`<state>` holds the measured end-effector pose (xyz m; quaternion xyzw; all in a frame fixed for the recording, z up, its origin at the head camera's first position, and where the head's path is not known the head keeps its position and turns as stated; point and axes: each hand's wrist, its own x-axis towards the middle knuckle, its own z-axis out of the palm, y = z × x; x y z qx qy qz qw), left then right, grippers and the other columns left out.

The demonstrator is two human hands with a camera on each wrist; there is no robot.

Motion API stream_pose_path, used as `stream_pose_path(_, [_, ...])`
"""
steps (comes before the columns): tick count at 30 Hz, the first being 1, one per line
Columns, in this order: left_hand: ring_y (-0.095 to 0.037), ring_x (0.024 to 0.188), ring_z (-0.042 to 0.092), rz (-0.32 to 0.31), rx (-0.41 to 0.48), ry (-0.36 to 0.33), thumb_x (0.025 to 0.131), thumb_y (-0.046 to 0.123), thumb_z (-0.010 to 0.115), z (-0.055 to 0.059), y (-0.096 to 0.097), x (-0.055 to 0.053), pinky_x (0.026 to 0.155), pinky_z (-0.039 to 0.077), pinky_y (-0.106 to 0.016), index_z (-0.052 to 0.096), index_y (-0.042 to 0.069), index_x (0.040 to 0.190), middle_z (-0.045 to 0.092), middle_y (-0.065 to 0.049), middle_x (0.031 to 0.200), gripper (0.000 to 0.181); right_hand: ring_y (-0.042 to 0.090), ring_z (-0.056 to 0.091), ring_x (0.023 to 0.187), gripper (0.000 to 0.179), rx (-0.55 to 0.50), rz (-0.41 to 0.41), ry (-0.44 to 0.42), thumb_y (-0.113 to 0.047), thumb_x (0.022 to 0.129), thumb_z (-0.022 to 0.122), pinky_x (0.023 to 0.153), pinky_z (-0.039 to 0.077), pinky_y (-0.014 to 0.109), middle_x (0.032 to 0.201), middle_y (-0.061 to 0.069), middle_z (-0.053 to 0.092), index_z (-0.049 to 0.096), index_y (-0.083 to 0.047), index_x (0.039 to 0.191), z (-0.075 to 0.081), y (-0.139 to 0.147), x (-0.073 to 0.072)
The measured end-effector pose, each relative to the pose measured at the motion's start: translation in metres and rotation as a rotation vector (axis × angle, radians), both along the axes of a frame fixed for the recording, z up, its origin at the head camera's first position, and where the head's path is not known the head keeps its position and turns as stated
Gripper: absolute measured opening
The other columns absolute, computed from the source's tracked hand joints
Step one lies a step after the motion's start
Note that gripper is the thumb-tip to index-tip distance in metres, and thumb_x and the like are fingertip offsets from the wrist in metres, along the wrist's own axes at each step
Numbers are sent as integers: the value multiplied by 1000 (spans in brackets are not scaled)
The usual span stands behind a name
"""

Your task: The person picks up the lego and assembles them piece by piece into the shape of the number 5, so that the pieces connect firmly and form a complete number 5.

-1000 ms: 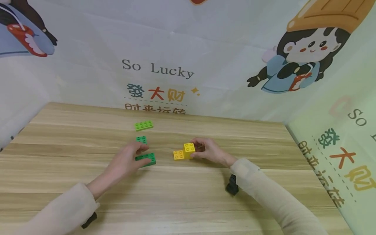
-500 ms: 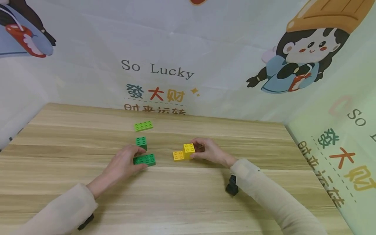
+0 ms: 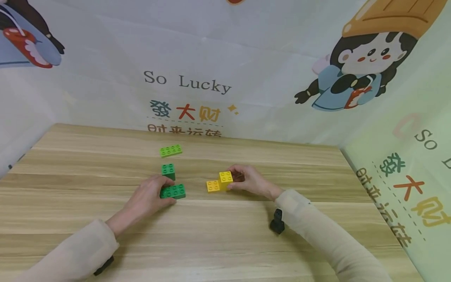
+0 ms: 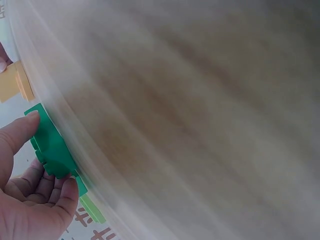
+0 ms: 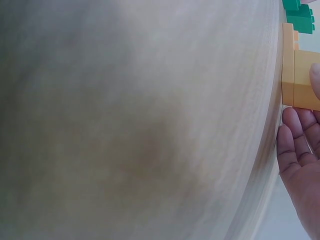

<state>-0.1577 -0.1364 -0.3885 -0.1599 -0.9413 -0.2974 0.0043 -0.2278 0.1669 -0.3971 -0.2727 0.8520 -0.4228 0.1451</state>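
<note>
My left hand (image 3: 146, 196) holds a long dark green building brick (image 3: 175, 191) between thumb and fingers. In the left wrist view, the thumb presses the near end of that green brick (image 4: 50, 142), and the index fingertip lies by its other end. To the right, my right hand (image 3: 251, 182) pinches a tall yellow brick (image 3: 225, 181) that sits on the right end of a lower orange-yellow brick (image 3: 213, 186). The right wrist view shows the thumb on the side of the yellow brick (image 5: 306, 75), other fingers curled beneath.
A short dark green brick (image 3: 168, 172) stands just behind the left fingertips. Farther back lies a flat lime green brick (image 3: 170, 150). The wooden table (image 3: 218, 243) ends at a printed cloth backdrop (image 3: 260, 78). A small black device (image 3: 277, 221) hangs under the right cuff.
The left hand has drawn back slightly from over the long green brick, and its thumb has moved from across the top to the near side. The right hand stays at the yellow brick.
</note>
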Motion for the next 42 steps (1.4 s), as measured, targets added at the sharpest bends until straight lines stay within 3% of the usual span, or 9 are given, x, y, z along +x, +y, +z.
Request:
stream_pose_path(4, [-34, 100, 57, -4, -8, 0, 76, 13, 77, 0, 1, -1, 84, 47, -48, 61, -4, 111, 61, -22, 112, 42, 27, 59, 100, 40, 2, -7, -8, -4, 82, 70, 86, 52, 35, 112, 18, 62, 56, 5, 119, 0, 0, 0])
stream_pose_path(19, [-29, 95, 59, 5, 4, 20, 79, 14, 74, 4, 12, -4, 81, 48, -46, 63, -1, 110, 64, -17, 107, 36, 20, 60, 98, 39, -4, 6, -6, -9, 82, 72, 85, 52, 26, 109, 13, 63, 58, 1, 117, 2, 1, -1])
stream_pose_path(28, [-21, 90, 57, 12, 61, 23, 80, 21, 75, 8, 30, -11, 77, 48, -38, 65, 5, 115, 66, -12, 110, 39, 19, 60, 96, 39, -6, 3, -15, -9, 81, 72, 84, 52, 26, 108, 13, 63, 58, 2, 116, 2, 3, -1])
stream_pose_path(42, [-22, 98, 58, -52, 175, 50, 80, 23, 75, 17, 68, -24, 82, 48, -39, 66, 8, 114, 66, -9, 111, 37, 20, 62, 97, 38, -21, 20, -3, -7, 82, 71, 83, 52, 24, 109, 14, 64, 58, 3, 116, 2, 4, 0])
